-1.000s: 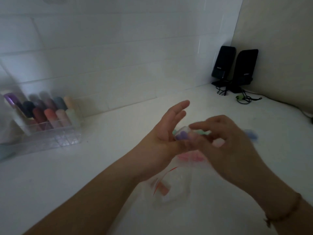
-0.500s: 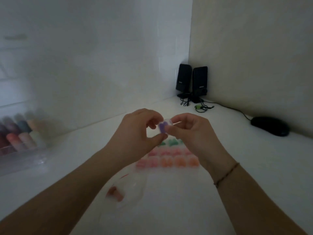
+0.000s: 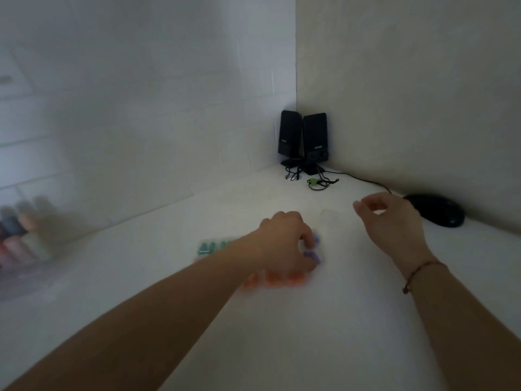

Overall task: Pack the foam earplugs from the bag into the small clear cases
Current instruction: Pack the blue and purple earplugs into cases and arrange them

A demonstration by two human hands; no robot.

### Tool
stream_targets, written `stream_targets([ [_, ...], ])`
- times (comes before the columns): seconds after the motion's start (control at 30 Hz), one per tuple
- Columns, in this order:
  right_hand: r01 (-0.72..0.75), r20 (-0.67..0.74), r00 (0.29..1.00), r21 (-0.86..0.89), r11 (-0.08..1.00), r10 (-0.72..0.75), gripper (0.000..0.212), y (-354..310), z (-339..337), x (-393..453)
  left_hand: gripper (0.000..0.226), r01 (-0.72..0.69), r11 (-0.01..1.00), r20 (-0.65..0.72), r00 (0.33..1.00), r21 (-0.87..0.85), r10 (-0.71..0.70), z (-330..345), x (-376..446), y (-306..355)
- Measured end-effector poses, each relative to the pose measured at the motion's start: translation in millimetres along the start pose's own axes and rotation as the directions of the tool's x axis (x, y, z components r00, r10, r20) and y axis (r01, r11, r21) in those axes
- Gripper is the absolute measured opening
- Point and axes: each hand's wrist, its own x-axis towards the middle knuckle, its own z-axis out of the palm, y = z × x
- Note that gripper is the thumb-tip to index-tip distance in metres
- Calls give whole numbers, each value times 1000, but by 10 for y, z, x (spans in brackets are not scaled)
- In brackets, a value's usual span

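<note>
Small clear cases holding earplugs lie in blurred rows on the white desk: green ones, orange ones and a purple one. My left hand reaches over these rows, and its curled fingertips pinch another clear case with purple earplugs at the rows' right end. Farther right, my right hand hovers above the desk with loosely curled fingers and holds nothing. A faint empty clear case lies between the two hands. The bag is out of view.
Two black speakers stand in the wall corner with tangled cables in front. A black mouse lies just right of my right hand. A clear rack of coloured bottles stands at the far left, against the wall.
Both hands had held the purple case together. Now they have parted: the left lowered it to the rows' right end, the right let go and moved right. The view turned right.
</note>
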Motion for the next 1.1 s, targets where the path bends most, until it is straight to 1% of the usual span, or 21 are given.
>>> stream_targets([
  [0.1, 81, -10, 997, -16, 997, -81, 20, 41, 83, 10, 25, 24, 1000, 10, 1000, -3, -24, 42, 36, 1],
  [0.13, 128, 30, 992, -59, 990, -126, 24, 49, 117, 4, 28, 29, 1000, 22, 999, 3, -29, 27, 49, 0],
  [0.2, 229, 168, 966, -192, 954, -198, 38, 84, 196, -11, 33, 52, 999, 17, 999, -7, -52, -27, 107, -7],
  [0.27, 307, 301, 928, -284, 909, -219, 52, 130, 262, -11, 30, 89, 994, -48, 995, -61, -92, -89, 215, -15],
  [0.33, 364, 415, 888, -364, 857, -200, 55, 171, 318, 10, 22, 119, 987, -132, 982, -104, -133, -130, 314, -19],
  [0.4, 407, 484, 856, -412, 815, -182, 52, 216, 370, 9, 18, 153, 978, -160, 971, -144, -175, -141, 353, -22],
  [0.47, 374, 437, 879, -378, 847, -193, 44, 232, 362, 5, 16, 175, 970, -154, 967, -169, -202, -130, 344, -35],
  [0.57, 322, 269, 933, -335, 885, -238, 26, 170, 249, 20, 17, 213, 956, -145, 959, -204, -244, -136, 259, -39],
  [0.6, 323, 223, 938, -277, 905, -267, 25, 130, 208, 9, 21, 239, 939, -135, 951, -247, -277, -153, 213, -35],
  [0.63, 347, 184, 931, -178, 921, -315, 26, 67, 174, -28, 26, 262, 903, -106, 944, -341, -314, -185, 149, -24],
  [0.67, 392, 155, 912, -56, 918, -380, 27, -28, 139, -96, 32, 278, 831, -39, 941, -482, -337, -240, 70, -10],
  [0.7, 442, 142, 883, 70, 894, -448, 25, -160, 105, -197, 35, 282, 715, 59, 946, -639, -320, -314, -23, 1],
  [0.73, 479, 142, 850, 188, 857, -507, 21, -317, 75, -315, 36, 276, 569, 150, 954, -775, -258, -406, -131, 2],
  [0.77, 497, 146, 820, 295, 816, -553, 16, -475, 53, -433, 34, 262, 424, 203, 963, -867, -180, -501, -247, -21],
  [0.83, 538, 143, 754, 427, 727, -641, 9, -763, 27, -630, 31, 229, 185, 219, 973, -956, -76, -682, -485, -123],
  [0.87, 575, 134, 714, 447, 685, -687, 11, -897, 28, -707, 32, 211, 104, 207, 977, -972, -50, -756, -596, -184],
  [0.93, 654, 97, 643, 447, 611, -759, 17, -1140, 71, -830, 35, 173, -13, 174, 984, -985, -39, -859, -799, -324],
  [1.0, 713, 70, 593, 418, 563, -802, 14, -1331, 181, -920, 43, 123, -120, 128, 991, -985, -36, -923, -999, -468],
  [1.03, 744, 62, 567, 390, 543, -821, 12, -1412, 256, -965, 47, 86, -160, 92, 995, -983, -29, -941, -1091, -550],
  [1.07, 772, 59, 547, 350, 531, -835, 17, -1490, 341, -1017, 50, 45, -174, 52, 998, -984, -32, -946, -1179, -636],
  [1.1, 802, 60, 525, 300, 517, -849, 25, -1560, 439, -1073, 48, -1, -156, 7, 999, -988, -51, -943, -1268, -718],
])
